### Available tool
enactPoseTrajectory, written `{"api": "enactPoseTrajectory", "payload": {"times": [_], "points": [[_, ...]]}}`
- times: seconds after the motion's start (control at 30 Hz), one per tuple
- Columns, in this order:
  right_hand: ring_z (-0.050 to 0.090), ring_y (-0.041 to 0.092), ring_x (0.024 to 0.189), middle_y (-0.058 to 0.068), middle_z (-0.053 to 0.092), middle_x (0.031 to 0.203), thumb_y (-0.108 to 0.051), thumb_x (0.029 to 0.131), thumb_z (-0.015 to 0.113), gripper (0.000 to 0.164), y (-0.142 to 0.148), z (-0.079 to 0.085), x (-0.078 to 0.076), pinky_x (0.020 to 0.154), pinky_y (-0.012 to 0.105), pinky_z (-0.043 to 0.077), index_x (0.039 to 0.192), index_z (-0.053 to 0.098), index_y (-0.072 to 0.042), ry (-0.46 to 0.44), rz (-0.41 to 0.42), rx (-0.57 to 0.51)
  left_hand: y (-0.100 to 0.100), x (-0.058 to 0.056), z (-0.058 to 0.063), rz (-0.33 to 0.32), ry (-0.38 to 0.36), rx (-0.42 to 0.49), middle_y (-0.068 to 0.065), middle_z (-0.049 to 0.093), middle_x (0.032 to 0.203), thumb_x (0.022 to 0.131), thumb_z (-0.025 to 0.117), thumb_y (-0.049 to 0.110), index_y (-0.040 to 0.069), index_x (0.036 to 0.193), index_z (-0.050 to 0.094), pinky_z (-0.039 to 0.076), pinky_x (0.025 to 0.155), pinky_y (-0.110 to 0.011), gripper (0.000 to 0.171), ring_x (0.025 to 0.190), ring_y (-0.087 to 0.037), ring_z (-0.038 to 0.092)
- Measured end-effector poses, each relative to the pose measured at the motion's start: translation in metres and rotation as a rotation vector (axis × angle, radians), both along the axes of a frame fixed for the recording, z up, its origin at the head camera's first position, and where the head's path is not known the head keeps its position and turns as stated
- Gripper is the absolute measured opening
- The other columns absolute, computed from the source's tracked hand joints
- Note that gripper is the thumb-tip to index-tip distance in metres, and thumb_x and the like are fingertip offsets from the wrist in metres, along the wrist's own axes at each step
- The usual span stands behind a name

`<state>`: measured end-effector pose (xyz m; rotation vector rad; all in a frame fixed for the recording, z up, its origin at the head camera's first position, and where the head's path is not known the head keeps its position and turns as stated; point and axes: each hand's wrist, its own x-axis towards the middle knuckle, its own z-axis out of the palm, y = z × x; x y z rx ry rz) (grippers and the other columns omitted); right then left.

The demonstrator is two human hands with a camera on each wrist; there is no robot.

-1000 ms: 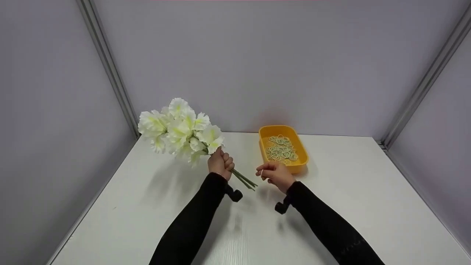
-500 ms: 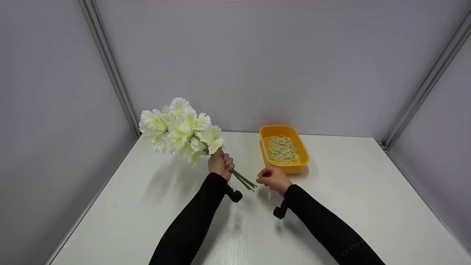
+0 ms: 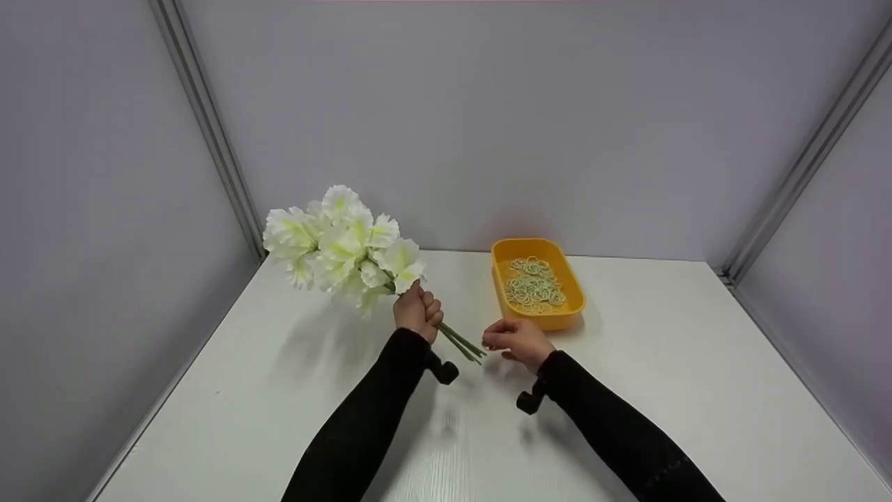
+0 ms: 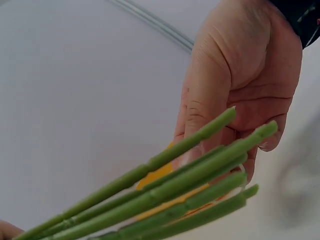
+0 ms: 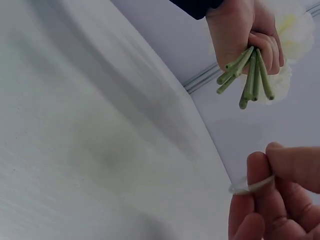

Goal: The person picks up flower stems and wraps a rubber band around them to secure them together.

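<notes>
My left hand grips a bunch of white flowers with yellow-green centres, blooms up and to the left. Below the fist the green stems fan out, their cut ends bare in the left wrist view. My right hand is just right of the stem ends, thumb against the forefinger. Between its fingers it pinches a thin pale rubber band, looped around fingertips in the right wrist view. The stems lie outside the band's loop there.
A yellow-orange plastic tray stands behind my right hand, with a pile of pale green rubber bands in it. The white table is enclosed by grey-white panels at the back and sides.
My right hand has come slightly down and left, away from the tray's front edge toward the stem ends, with the rubber band in its fingers. My left hand and the flowers stay almost still.
</notes>
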<state>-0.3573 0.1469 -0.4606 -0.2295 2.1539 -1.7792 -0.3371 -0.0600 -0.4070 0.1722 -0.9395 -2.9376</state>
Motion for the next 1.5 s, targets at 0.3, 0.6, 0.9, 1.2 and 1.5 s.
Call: {"api": "enactPoseTrajectory", "payload": {"times": [0.3, 0.6, 0.9, 1.2, 1.5], "points": [[0.059, 0.017, 0.084, 0.001, 0.070, 0.087, -0.023, 0.085, 0.070, 0.022, -0.001, 0.002, 0.003, 0.062, 0.026, 0.036, 0.099, 0.066, -0.007, 0.000, -0.009, -0.028, 0.001, 0.005, 0.003, -0.007, 0.025, -0.036, 0.007, 0.022, 0.043, 0.103, 0.035, 0.019, 0.016, 0.055, 0.029, 0.014, 0.037, -0.021, 0.048, 0.034, -0.002, 0.018], [0.060, 0.013, 0.085, 0.002, 0.071, 0.094, -0.021, 0.082, 0.072, 0.031, -0.002, -0.001, 0.003, 0.071, 0.031, 0.042, 0.105, 0.064, -0.002, 0.007, 0.001, -0.053, 0.000, 0.006, 0.003, -0.002, 0.019, -0.049, 0.007, 0.022, 0.045, 0.103, 0.036, 0.019, 0.015, 0.055, 0.029, 0.014, 0.037, -0.021, 0.049, 0.033, -0.002, 0.018], [0.064, 0.013, 0.084, 0.005, 0.071, 0.096, -0.011, 0.080, 0.074, 0.024, -0.005, 0.001, 0.005, 0.072, 0.033, 0.044, 0.100, 0.062, -0.004, 0.026, -0.009, -0.118, 0.001, -0.001, -0.002, 0.028, -0.008, -0.022, 0.006, 0.020, 0.046, 0.101, 0.041, 0.019, 0.015, 0.056, 0.033, 0.015, 0.035, -0.021, 0.046, 0.033, -0.003, 0.021], [0.067, 0.015, 0.086, 0.009, 0.071, 0.094, -0.010, 0.081, 0.073, 0.046, -0.004, 0.003, 0.007, 0.098, 0.054, 0.040, 0.120, 0.056, 0.009, 0.046, 0.028, -0.108, 0.001, 0.000, -0.002, 0.028, 0.001, -0.033, 0.006, 0.022, 0.045, 0.102, 0.039, 0.018, 0.014, 0.057, 0.033, 0.015, 0.037, -0.022, 0.045, 0.032, -0.003, 0.022], [0.067, 0.022, 0.079, 0.011, 0.071, 0.088, -0.015, 0.082, 0.073, 0.031, -0.002, 0.009, 0.010, 0.081, 0.047, 0.051, 0.099, 0.063, 0.010, 0.098, 0.049, 0.008, 0.001, 0.006, 0.004, 0.022, 0.002, -0.071, 0.006, 0.023, 0.045, 0.103, 0.036, 0.017, 0.014, 0.058, 0.029, 0.014, 0.039, -0.023, 0.045, 0.036, -0.003, 0.019]]}}
